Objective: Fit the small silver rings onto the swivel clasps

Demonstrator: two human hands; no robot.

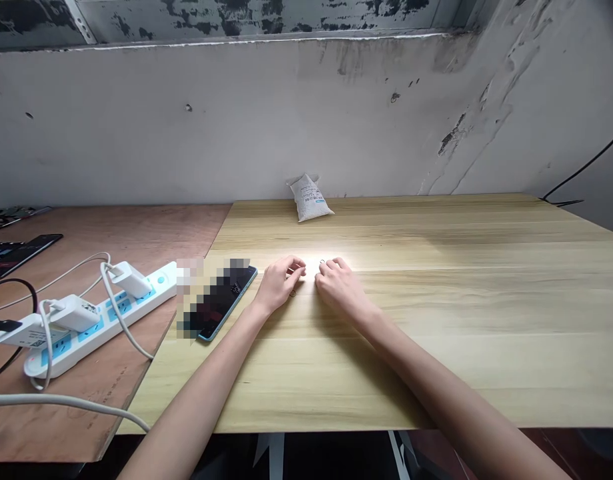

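Note:
Over the middle of the light wood table (461,320), my left hand (279,283) has its fingers curled toward the thumb in a pinch. A thin small ring-like thing (293,293) shows just below that thumb. To the right, a short gap away, my right hand (339,283) is closed with its knuckles up and fingertips low to the wood. At its fingertips is another tiny ring-like thing (322,261), too small to name. Whatever lies inside either grip is hidden. A phone (229,303) with a dark screen, partly pixelated, lies left of my left hand.
A small white printed bag (310,199) sits at the table's back edge by the wall. On the adjoining reddish board (136,227) at left lies a white power strip (111,317) with chargers and cables. A dark flat device (24,253) lies farther left.

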